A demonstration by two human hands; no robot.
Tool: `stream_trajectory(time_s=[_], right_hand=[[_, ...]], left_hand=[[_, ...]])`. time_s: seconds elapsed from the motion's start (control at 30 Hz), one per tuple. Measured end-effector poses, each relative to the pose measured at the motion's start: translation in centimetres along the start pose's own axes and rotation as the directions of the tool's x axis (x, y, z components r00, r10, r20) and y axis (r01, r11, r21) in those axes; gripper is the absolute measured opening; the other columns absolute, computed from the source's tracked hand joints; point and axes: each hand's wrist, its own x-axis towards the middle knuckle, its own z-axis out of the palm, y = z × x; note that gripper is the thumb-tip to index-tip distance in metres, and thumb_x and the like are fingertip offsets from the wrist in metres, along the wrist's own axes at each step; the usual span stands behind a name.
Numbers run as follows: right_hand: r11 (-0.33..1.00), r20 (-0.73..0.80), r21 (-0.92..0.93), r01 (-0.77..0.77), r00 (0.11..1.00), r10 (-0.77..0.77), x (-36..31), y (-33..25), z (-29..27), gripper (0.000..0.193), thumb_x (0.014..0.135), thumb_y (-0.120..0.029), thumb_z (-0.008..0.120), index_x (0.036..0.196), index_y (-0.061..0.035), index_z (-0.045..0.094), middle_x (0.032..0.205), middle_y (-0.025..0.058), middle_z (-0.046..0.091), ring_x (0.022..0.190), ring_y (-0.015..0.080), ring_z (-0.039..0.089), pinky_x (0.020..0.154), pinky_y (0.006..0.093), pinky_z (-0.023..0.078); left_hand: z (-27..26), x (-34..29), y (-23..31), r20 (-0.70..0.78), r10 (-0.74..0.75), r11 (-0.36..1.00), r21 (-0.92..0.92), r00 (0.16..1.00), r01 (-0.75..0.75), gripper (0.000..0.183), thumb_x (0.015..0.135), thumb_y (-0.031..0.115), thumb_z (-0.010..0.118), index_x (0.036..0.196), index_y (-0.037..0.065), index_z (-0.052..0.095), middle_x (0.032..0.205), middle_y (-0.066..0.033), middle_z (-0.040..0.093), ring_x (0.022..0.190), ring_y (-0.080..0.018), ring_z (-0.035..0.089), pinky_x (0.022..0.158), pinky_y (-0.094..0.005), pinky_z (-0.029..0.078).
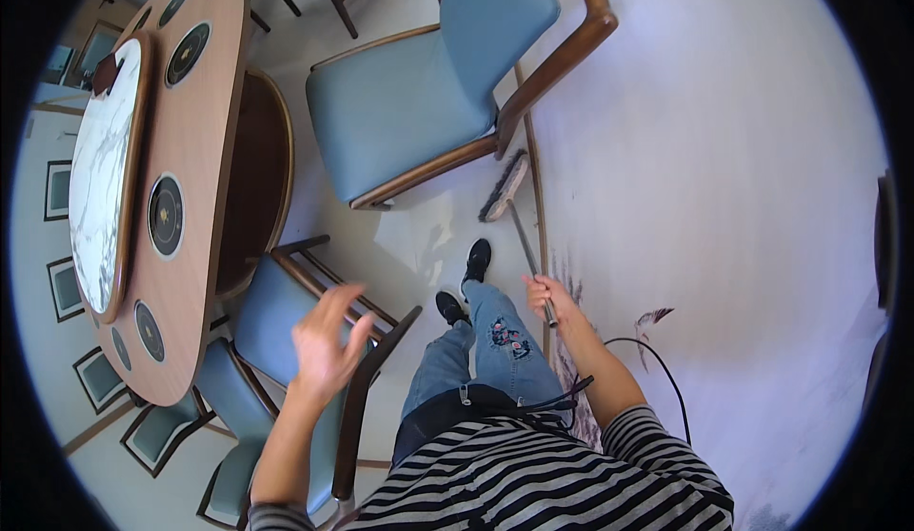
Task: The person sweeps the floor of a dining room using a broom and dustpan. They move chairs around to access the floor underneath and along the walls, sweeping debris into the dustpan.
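My right hand [552,300] is wrapped round the grey metal handle of a broom [525,238]. Its wide head [506,184], pale with dark bristles, rests on the floor by the wall, beside the rear leg of a blue cushioned chair [400,102]. Raised in the air on the left, my left hand [329,336] holds nothing, with its fingers apart. It is over the wooden frame of a second blue chair [276,312] tucked near the table.
A round wooden table [195,188] with dark inset discs and a marble-look turntable [100,179] stands at left, with several chairs round it. A pale wall [705,150] with a painted bird [651,321] runs along the right. A black cable [666,369] loops beside my right arm.
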Motion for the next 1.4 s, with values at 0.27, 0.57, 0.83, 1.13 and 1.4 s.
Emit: stream_trajectory(time_s=[0.27, 0.57, 0.83, 1.13, 1.4], right_hand=[[0.996, -0.194, -0.091, 0.004, 0.981, -0.022, 1.2, -10.6, 4.6, 0.018, 0.087, -0.017, 0.040, 0.100, -0.0032, 0.041, 0.053, -0.0061, 0.036, 0.038, 0.0032, 0.034, 0.037, 0.0185, 0.027], [0.943, -0.230, -0.300, 0.145, 0.948, -0.219, -2.0, -5.8, 6.6, 0.013, 0.083, -0.016, 0.049, 0.073, -0.0089, 0.046, 0.049, -0.0079, 0.031, 0.037, 0.0027, 0.027, 0.036, 0.0199, 0.023], [0.788, -0.250, -0.587, 0.187, 0.884, -0.396, -5.6, -5.3, 7.4, 0.016, 0.080, -0.013, 0.055, 0.069, -0.0103, 0.043, 0.049, -0.0050, 0.034, 0.036, 0.0048, 0.028, 0.035, 0.0220, 0.026], [0.629, -0.172, -0.751, 0.203, 0.859, -0.483, -8.3, -6.8, 7.9, 0.022, 0.078, -0.013, 0.056, 0.062, -0.0092, 0.042, 0.049, -0.0022, 0.039, 0.036, 0.0065, 0.034, 0.034, 0.0225, 0.030], [0.534, -0.131, -0.823, 0.192, 0.852, -0.507, -7.1, -8.0, 7.6, 0.022, 0.078, -0.013, 0.056, 0.060, -0.0077, 0.044, 0.048, -0.0017, 0.038, 0.036, 0.0063, 0.034, 0.032, 0.0214, 0.028]], left_hand=[[10.7, 26.9, 9.3, -0.031, 0.052, 0.853, -0.519, 0.998, -0.061, 0.047, 0.083, 0.034, 0.050, 0.113, -0.002, 0.046, 0.110, -0.0194, 0.052, 0.100, -0.0264, 0.052, 0.084, -0.0322, 0.041], [10.2, 39.4, 15.8, 0.367, 0.255, 0.333, -0.902, 0.894, 0.276, 0.051, 0.081, 0.051, 0.043, 0.079, 0.000, 0.050, 0.050, -0.0085, 0.050, 0.048, -0.0150, 0.050, 0.053, -0.0248, 0.039], [9.4, 34.7, 14.4, 0.476, 0.211, 0.379, -0.845, 0.854, 0.377, 0.042, 0.082, 0.037, 0.048, 0.059, 0.002, 0.043, 0.043, -0.0056, 0.037, 0.037, -0.0159, 0.042, 0.040, -0.0301, 0.033], [2.6, 18.2, 9.0, 0.670, -0.164, 0.614, -0.505, 0.724, 0.607, 0.033, 0.079, 0.032, 0.055, 0.067, 0.003, 0.046, 0.047, -0.0054, 0.048, 0.038, -0.0121, 0.047, 0.036, -0.0245, 0.035], [-1.9, 7.1, 4.7, 0.599, -0.370, 0.640, -0.390, 0.710, 0.662, 0.028, 0.075, 0.024, 0.062, 0.063, 0.004, 0.047, 0.047, -0.0011, 0.046, 0.038, -0.0076, 0.043, 0.036, -0.0228, 0.033]])
